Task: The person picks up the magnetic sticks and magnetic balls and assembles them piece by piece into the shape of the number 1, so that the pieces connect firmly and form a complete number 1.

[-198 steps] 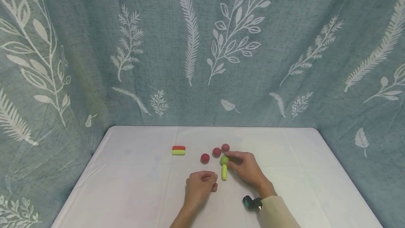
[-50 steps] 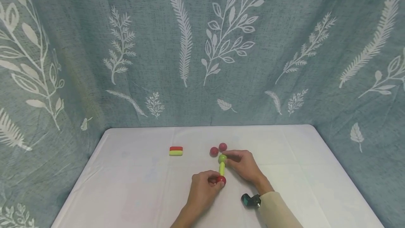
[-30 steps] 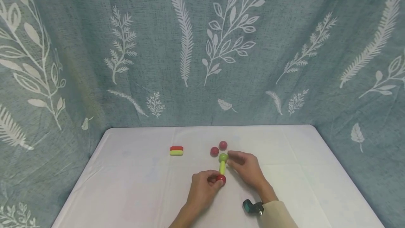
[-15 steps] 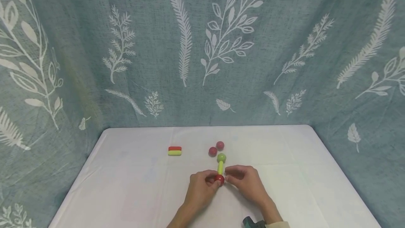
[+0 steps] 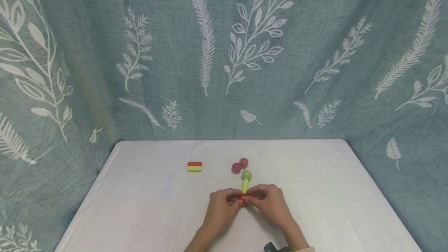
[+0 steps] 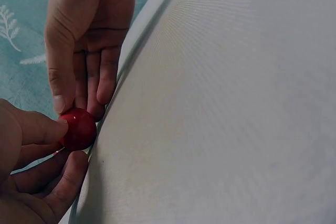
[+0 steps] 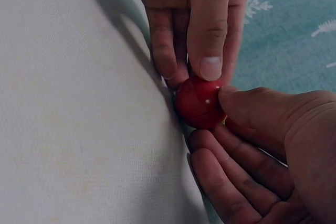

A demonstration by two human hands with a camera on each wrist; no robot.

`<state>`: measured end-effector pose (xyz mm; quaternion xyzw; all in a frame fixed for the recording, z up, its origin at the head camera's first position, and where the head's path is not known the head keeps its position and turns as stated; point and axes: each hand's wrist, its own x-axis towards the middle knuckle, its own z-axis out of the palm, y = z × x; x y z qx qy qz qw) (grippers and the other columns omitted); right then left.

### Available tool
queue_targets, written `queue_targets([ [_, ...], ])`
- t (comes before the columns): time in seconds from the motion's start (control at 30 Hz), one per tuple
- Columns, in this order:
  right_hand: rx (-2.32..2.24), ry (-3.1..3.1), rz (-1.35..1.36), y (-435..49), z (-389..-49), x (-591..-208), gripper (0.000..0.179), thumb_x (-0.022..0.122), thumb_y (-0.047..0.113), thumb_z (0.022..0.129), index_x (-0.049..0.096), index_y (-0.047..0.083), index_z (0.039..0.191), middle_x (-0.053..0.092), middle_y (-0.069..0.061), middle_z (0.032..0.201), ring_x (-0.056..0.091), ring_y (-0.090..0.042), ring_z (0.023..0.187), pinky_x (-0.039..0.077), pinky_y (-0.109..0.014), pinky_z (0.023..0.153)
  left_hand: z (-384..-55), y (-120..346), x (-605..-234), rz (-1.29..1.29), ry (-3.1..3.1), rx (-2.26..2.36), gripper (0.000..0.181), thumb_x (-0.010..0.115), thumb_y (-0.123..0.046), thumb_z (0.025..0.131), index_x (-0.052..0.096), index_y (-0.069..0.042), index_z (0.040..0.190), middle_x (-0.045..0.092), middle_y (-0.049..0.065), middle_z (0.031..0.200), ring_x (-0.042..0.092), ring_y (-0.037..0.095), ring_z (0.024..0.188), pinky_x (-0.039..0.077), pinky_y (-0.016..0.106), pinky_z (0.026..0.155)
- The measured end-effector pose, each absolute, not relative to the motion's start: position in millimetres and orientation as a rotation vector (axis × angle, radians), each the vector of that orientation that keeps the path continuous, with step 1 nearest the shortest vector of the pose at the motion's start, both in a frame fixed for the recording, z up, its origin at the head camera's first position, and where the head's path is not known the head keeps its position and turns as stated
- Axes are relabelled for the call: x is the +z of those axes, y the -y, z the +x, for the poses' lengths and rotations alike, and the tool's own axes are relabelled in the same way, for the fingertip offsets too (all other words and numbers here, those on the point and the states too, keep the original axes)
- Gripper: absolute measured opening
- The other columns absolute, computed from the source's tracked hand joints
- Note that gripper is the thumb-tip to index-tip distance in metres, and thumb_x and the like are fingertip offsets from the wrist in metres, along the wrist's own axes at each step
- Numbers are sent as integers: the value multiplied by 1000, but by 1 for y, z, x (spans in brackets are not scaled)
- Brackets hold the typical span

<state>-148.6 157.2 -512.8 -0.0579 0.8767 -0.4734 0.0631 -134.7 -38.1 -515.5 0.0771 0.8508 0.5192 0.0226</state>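
My left hand and right hand both pinch a red ball between thumb and fingers, one from either side. In both wrist views the thumbs lie on the red ball, close to the table. A yellow-green stick runs from that ball away from me to a green ball, forming a line. The hands partly cover the red ball, and the stick's near end meets it.
Two more red balls sit touching or nearly so, just beyond the green ball. Farther left, a red stick and a yellow-green stick lie side by side on the white table. A patterned curtain hangs behind.
The left hand brought a red ball to the stick's near end. My right hand left the green ball, came toward me, and now pinches the red ball too.
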Motion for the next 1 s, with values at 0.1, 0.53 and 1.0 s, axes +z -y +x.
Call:
queue_targets([
  [0.1,-1436,-2637,-179,-158,-150,-513,16,89,19,91,84,17,106,85,2,101,80,-9,90,63,-23,81,-135,39,-516,248,-2635,1616,23,85,-3,91,83,-6,113,81,-4,90,68,3,79,55,17,69],
  [0.53,-1355,-2679,86,-147,-162,-499,16,85,24,92,85,10,98,80,1,77,71,-12,71,55,-29,65,-134,42,-514,170,-2638,1599,23,86,-5,89,82,-2,112,83,5,95,75,8,81,63,23,73],
  [1.0,-1246,-2608,156,-137,-168,-492,26,87,33,91,83,8,88,76,-1,72,68,-15,66,58,-28,61,-156,114,-489,-137,-2852,1496,24,85,-10,94,81,-2,116,83,9,104,78,20,92,66,40,83],
])
